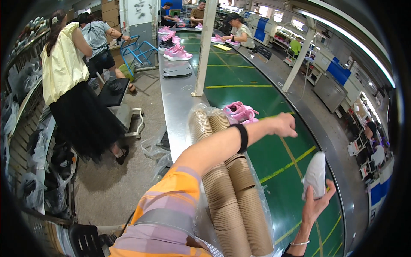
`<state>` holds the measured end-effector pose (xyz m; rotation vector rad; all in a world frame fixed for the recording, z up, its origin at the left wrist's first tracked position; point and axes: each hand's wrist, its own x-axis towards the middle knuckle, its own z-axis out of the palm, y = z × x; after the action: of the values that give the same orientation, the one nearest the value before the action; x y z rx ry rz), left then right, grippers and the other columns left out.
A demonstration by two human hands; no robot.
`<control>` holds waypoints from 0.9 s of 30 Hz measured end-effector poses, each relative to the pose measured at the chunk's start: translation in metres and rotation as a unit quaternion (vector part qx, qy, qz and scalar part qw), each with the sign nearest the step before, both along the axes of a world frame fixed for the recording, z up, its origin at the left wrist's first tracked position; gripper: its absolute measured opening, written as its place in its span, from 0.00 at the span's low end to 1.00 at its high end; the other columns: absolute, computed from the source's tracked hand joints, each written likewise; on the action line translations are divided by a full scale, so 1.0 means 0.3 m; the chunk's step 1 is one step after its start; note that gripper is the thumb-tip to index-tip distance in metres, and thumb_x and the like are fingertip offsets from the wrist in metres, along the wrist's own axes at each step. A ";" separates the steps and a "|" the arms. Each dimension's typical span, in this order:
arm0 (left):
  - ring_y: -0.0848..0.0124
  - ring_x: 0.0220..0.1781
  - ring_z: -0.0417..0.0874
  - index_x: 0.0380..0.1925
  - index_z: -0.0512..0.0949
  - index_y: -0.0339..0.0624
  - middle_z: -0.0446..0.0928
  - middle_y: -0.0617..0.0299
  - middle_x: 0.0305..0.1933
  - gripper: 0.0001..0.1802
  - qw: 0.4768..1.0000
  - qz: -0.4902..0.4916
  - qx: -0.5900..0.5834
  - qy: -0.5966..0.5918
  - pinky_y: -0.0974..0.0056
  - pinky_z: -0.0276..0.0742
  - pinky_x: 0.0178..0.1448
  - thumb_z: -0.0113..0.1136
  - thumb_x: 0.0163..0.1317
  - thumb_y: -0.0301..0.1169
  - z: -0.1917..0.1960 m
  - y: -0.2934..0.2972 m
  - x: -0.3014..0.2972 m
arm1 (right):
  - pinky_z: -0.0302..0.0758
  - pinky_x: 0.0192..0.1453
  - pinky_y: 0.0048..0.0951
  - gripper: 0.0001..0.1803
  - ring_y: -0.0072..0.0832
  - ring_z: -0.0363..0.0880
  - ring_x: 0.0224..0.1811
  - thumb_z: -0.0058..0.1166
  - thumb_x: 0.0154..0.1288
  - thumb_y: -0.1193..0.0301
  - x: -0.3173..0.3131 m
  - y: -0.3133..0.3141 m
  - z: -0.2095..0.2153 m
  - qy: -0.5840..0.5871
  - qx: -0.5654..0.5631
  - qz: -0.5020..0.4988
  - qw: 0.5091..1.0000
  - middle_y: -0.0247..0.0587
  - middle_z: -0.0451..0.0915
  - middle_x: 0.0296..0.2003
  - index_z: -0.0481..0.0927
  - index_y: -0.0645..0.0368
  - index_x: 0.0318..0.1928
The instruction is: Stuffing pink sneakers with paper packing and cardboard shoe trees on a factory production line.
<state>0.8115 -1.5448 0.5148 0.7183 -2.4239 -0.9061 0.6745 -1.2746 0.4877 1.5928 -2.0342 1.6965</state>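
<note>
My left arm, in an orange and mauve sleeve with a black wristband, stretches across the stacks to the right. My left hand [284, 125] is closed over the green belt, its fingers curled; whether anything lies inside is hidden. Near the belt's right edge, my right hand [316, 206] grips the lower end of a white, rounded, shoe-shaped form [316, 173] between thumb and fingers, holding it upright. Two long nested stacks of brown ribbed cardboard-like pieces [224, 203] lie under my left arm in clear plastic. Pink shoes [240, 112] sit on the belt beyond the stacks.
A green conveyor belt [239, 77] with yellow lines runs away from me. A metal ledge [175, 103] holds grey insoles [177, 71] and more pink shoes [177, 53]. A white post [204, 47] rises from it. Several people work nearby; two stand at left by shelves [47, 154].
</note>
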 end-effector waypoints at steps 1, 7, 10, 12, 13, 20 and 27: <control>0.54 0.47 0.81 0.37 0.82 0.36 0.80 0.47 0.40 0.20 0.996 0.062 -0.007 -0.060 0.58 0.77 0.50 0.65 0.49 0.40 -0.052 -0.118 -0.016 | 0.70 0.50 0.36 0.31 0.39 0.76 0.43 0.56 0.54 0.76 -0.033 0.024 -0.028 -0.021 0.008 -0.012 1.000 0.52 0.75 0.42 0.59 0.64 0.58; 0.52 0.57 0.77 0.44 0.80 0.40 0.77 0.46 0.52 0.17 0.939 0.243 -0.041 -0.240 0.47 0.72 0.57 0.55 0.53 0.28 -0.298 -0.317 0.010 | 0.69 0.48 0.32 0.29 0.32 0.72 0.42 0.52 0.51 0.82 -0.188 0.246 -0.158 -0.020 0.081 -0.069 0.994 0.53 0.72 0.40 0.57 0.61 0.54; 0.48 0.55 0.77 0.44 0.81 0.42 0.78 0.48 0.51 0.18 0.888 0.315 -0.131 -0.309 0.40 0.66 0.59 0.55 0.52 0.32 -0.481 -0.473 0.152 | 0.68 0.46 0.32 0.29 0.32 0.71 0.39 0.51 0.50 0.82 -0.215 0.320 -0.197 -0.041 0.097 -0.067 0.992 0.50 0.72 0.38 0.57 0.61 0.53; 0.53 0.54 0.79 0.41 0.82 0.41 0.79 0.49 0.49 0.17 0.894 0.302 -0.091 -0.319 0.48 0.72 0.56 0.52 0.52 0.30 -0.452 -0.349 0.053 | 0.68 0.45 0.32 0.29 0.32 0.71 0.38 0.52 0.49 0.82 -0.267 0.422 -0.227 -0.048 0.134 -0.127 0.982 0.49 0.72 0.37 0.57 0.60 0.52; 0.53 0.53 0.80 0.41 0.81 0.40 0.80 0.49 0.49 0.17 0.889 0.293 -0.090 -0.341 0.47 0.72 0.56 0.52 0.52 0.30 -0.473 -0.365 0.088 | 0.68 0.44 0.32 0.29 0.32 0.71 0.37 0.53 0.49 0.80 -0.282 0.450 -0.243 -0.055 0.143 -0.140 0.978 0.48 0.72 0.35 0.57 0.60 0.52; 0.53 0.58 0.75 0.56 0.65 0.31 0.73 0.44 0.55 0.32 0.873 0.346 -0.030 -0.344 0.55 0.68 0.62 0.57 0.54 0.39 -0.516 -0.453 0.045 | 0.68 0.43 0.31 0.30 0.31 0.72 0.36 0.56 0.49 0.74 -0.331 0.575 -0.309 -0.092 0.178 -0.186 0.962 0.47 0.72 0.33 0.57 0.60 0.52; 0.52 0.57 0.75 0.47 0.80 0.45 0.78 0.53 0.51 0.25 0.820 0.399 -0.105 -0.398 0.48 0.61 0.62 0.62 0.50 0.46 -0.547 -0.470 0.125 | 0.69 0.43 0.30 0.32 0.30 0.72 0.37 0.57 0.49 0.74 -0.331 0.640 -0.395 -0.102 0.177 -0.203 0.958 0.47 0.72 0.34 0.56 0.61 0.53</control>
<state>0.8491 -1.6858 0.3507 2.1168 -2.3374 0.0512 0.5753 -1.0827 0.3691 0.9834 -2.6597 1.4539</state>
